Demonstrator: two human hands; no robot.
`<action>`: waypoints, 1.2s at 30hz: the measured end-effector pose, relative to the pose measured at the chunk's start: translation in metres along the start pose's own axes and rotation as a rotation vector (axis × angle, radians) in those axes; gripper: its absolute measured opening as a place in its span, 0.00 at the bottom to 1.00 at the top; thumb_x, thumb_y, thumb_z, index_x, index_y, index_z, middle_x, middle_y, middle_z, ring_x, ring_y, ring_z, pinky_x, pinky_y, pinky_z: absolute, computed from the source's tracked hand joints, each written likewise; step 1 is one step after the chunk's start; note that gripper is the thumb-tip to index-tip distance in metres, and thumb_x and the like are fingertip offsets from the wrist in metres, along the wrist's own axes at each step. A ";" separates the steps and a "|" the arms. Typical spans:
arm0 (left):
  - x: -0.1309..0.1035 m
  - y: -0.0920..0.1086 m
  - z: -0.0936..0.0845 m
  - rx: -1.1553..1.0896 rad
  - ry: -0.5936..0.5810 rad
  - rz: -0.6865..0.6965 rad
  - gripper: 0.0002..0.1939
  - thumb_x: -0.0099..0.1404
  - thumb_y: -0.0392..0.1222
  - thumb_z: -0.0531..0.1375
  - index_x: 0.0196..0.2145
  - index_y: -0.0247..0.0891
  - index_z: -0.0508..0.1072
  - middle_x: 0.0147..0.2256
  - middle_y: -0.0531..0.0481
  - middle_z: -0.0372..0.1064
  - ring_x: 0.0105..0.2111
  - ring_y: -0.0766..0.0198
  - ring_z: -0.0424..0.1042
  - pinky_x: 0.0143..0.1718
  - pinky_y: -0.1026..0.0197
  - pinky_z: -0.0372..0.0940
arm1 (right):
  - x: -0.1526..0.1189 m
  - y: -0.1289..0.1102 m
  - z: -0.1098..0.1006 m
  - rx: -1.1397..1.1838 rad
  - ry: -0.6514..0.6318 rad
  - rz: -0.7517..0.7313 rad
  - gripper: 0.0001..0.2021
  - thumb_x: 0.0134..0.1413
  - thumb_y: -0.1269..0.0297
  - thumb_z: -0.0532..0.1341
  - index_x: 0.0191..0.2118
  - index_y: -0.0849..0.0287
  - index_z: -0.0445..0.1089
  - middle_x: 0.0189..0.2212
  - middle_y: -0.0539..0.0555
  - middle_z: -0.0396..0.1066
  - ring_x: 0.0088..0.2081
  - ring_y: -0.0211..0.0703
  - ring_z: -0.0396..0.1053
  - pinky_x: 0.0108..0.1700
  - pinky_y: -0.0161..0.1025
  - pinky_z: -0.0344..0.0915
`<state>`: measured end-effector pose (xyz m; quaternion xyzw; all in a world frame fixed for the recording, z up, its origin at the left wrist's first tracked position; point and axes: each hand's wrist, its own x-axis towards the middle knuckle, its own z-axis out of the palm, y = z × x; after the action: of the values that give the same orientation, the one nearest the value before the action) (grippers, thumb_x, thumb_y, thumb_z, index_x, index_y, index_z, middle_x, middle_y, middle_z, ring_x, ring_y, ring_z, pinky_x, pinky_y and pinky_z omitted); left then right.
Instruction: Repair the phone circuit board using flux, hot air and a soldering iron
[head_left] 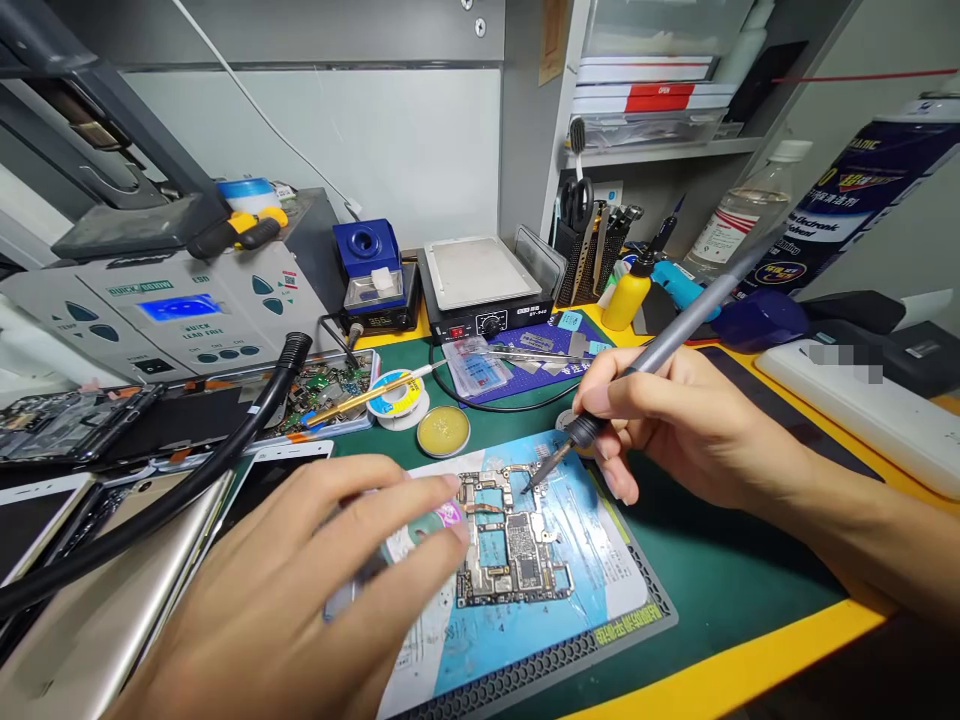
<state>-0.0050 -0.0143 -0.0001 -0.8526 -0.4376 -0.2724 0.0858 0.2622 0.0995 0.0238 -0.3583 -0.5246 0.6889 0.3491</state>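
My right hand point(667, 420) grips a grey soldering iron point(686, 320) like a pen. Its dark tip points down at the upper part of a phone logic board point(525, 540); whether they touch I cannot tell. The board lies on a blue and white repair mat point(600, 540). At the board's left edge, my left hand point(322, 570) holds a small spool of what looks like desoldering braid point(427, 528) between thumb and fingers. A short copper-coloured strip point(486, 508) stretches from there across the board. Part of the spool is hidden by my fingers.
Behind the mat sit a round flux tin point(444, 431), a solder reel point(397, 395) and a heating plate point(480, 280). A black hose point(262, 420) arches over phones at left, before a rework station point(180, 310). Bottles point(750, 210) stand at right.
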 end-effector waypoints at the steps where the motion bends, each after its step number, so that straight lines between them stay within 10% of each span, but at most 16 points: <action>1: 0.001 -0.001 0.000 -0.054 -0.002 -0.042 0.19 0.68 0.29 0.56 0.51 0.50 0.73 0.51 0.55 0.78 0.53 0.59 0.71 0.57 0.54 0.65 | 0.001 0.000 0.000 0.018 0.005 0.015 0.08 0.48 0.65 0.69 0.23 0.60 0.73 0.15 0.49 0.70 0.13 0.41 0.71 0.15 0.32 0.68; 9: 0.009 0.001 -0.003 -0.114 -0.019 -0.426 0.10 0.68 0.50 0.63 0.47 0.55 0.73 0.41 0.64 0.80 0.38 0.68 0.78 0.38 0.72 0.70 | 0.004 0.002 -0.002 0.082 0.038 0.088 0.06 0.44 0.65 0.68 0.21 0.59 0.74 0.14 0.48 0.71 0.11 0.40 0.69 0.12 0.31 0.67; 21: 0.010 0.002 0.000 -0.234 -0.012 -0.283 0.10 0.68 0.40 0.63 0.46 0.51 0.76 0.43 0.58 0.79 0.44 0.66 0.78 0.51 0.67 0.67 | 0.005 0.002 -0.002 0.089 0.038 0.107 0.06 0.44 0.66 0.67 0.21 0.60 0.73 0.14 0.48 0.72 0.11 0.39 0.69 0.13 0.31 0.67; 27: 0.014 -0.010 -0.009 -0.507 0.157 -0.748 0.14 0.61 0.56 0.69 0.40 0.47 0.79 0.29 0.55 0.80 0.26 0.64 0.77 0.24 0.68 0.68 | 0.010 0.000 -0.006 0.119 0.052 0.109 0.07 0.52 0.65 0.69 0.27 0.62 0.75 0.15 0.49 0.72 0.12 0.36 0.68 0.13 0.28 0.65; 36: 0.026 -0.040 -0.024 -0.935 0.678 -0.977 0.15 0.54 0.48 0.73 0.36 0.39 0.78 0.37 0.50 0.79 0.33 0.64 0.76 0.32 0.67 0.71 | 0.029 -0.016 -0.001 -0.066 0.114 0.030 0.07 0.65 0.66 0.62 0.38 0.63 0.75 0.27 0.53 0.76 0.19 0.36 0.72 0.17 0.31 0.68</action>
<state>-0.0338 0.0190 0.0300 -0.3787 -0.5541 -0.6841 -0.2855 0.2499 0.1282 0.0359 -0.4160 -0.5207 0.6550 0.3560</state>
